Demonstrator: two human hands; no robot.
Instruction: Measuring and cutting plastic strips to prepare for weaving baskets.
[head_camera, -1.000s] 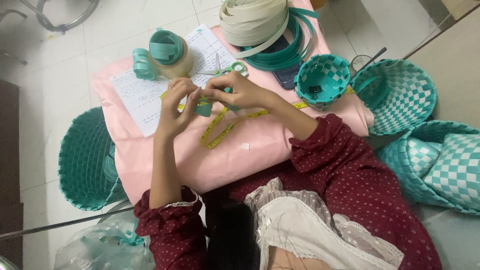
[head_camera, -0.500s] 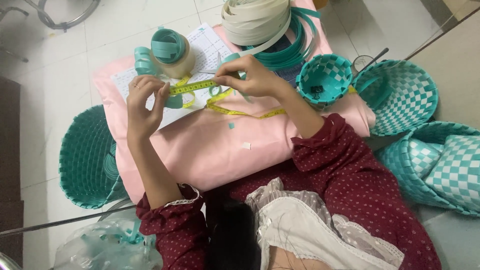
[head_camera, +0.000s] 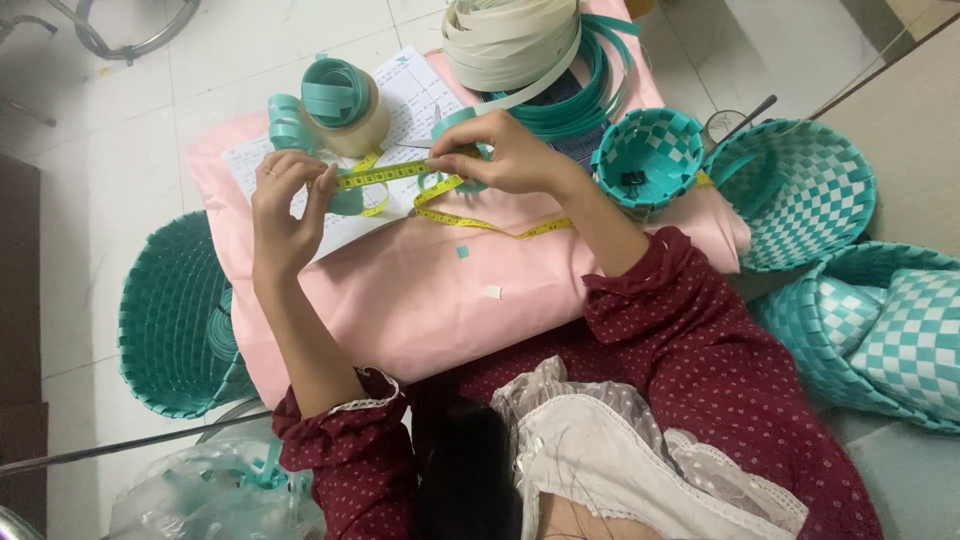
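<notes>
The measuring tape (head_camera: 385, 175) was bright yellow with dark markings, and the strip (head_camera: 455, 125) under it was teal. The cloth (head_camera: 420, 300) beneath was plain pale pink, flecked with one teal scrap and one white one. The paper sheet (head_camera: 400, 100) was white with fine dark lines. One coil of strapping (head_camera: 510, 40) was cream, the coil (head_camera: 590, 95) under it teal, as was the small roll (head_camera: 335, 90). The little basket (head_camera: 648, 155) was woven in a teal-and-white check (as were the two larger ones at the right), while the basket (head_camera: 170, 320) on the floor was solid teal. The sleeves (head_camera: 690, 330) were maroon with tiny pale dots.
</notes>
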